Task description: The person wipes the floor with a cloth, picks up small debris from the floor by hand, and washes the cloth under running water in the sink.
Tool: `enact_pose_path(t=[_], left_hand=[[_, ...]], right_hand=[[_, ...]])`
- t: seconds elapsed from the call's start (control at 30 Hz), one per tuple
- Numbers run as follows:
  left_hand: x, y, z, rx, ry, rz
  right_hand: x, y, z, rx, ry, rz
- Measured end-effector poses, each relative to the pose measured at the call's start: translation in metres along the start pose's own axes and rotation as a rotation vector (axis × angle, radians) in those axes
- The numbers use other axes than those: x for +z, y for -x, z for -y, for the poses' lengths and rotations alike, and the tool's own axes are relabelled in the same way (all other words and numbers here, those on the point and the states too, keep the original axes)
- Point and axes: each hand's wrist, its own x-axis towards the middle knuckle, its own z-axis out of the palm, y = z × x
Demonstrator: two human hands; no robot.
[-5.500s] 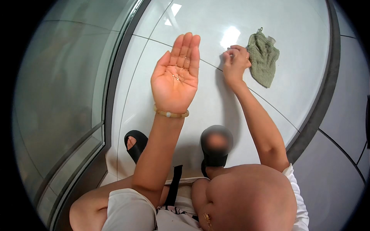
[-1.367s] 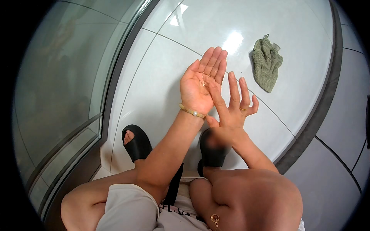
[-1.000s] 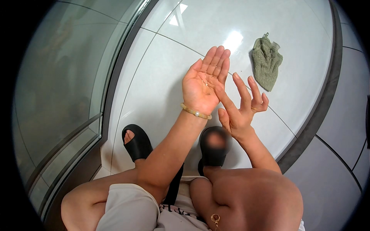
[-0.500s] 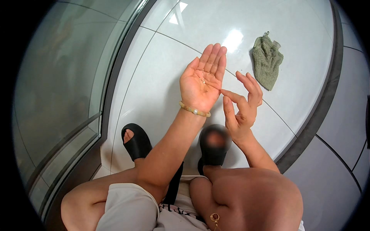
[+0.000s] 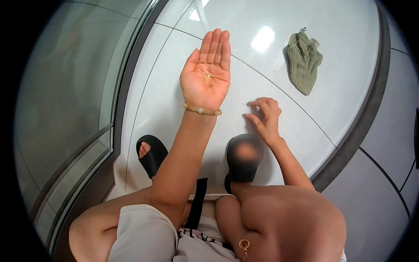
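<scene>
My left hand (image 5: 205, 76) is palm up with its fingers stretched out, above the white tiled floor (image 5: 235, 78). Several tiny shiny bits (image 5: 207, 75) lie in its palm, too small to make out. A beaded bracelet (image 5: 201, 110) circles the wrist. To the right, my right hand (image 5: 265, 116) is low over the floor, thumb and index finger apart with nothing visible between them. A tiny speck (image 5: 243, 104) is on the floor just left of its fingertips. A green knitted item (image 5: 304, 63) with a small loop lies beyond my right hand, untouched.
Two black slippers (image 5: 150, 153) are on my feet at the floor's near part. A framed glass panel (image 5: 74, 83) stands along the left. A dark grey raised edge (image 5: 376, 100) curves along the right, with grey tiles (image 5: 384, 144) past it.
My left hand has moved left and away from me, still palm up with the bits. My right hand has left its edge and gone down toward the floor, fingers now curved.
</scene>
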Motion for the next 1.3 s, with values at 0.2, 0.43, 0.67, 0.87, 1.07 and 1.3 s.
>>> enact_pose_path(t=[0.2,0.43,0.67,0.87,1.07,1.3], left_hand=[[-0.002,0.001,0.004,-0.018,0.023,-0.040],[-0.011,0.005,0.005,-0.039,0.026,-0.057],[-0.013,0.009,0.019,-0.155,-0.158,-0.172],[-0.010,0.012,0.038,-0.260,-0.362,-0.198],[-0.010,0.015,0.038,-0.283,-0.409,-0.212],[-0.012,0.017,0.047,-0.292,-0.432,-0.226]], right_hand=[[0.015,-0.026,0.000,-0.198,0.161,-0.013],[0.020,-0.029,-0.007,-0.336,0.274,-0.071],[-0.030,-0.036,0.069,-0.229,0.020,-0.317],[-0.038,-0.047,0.094,-0.357,-0.163,-0.275],[-0.034,-0.040,0.092,-0.304,-0.232,-0.325],[-0.046,-0.041,0.096,-0.355,-0.074,-0.304]])
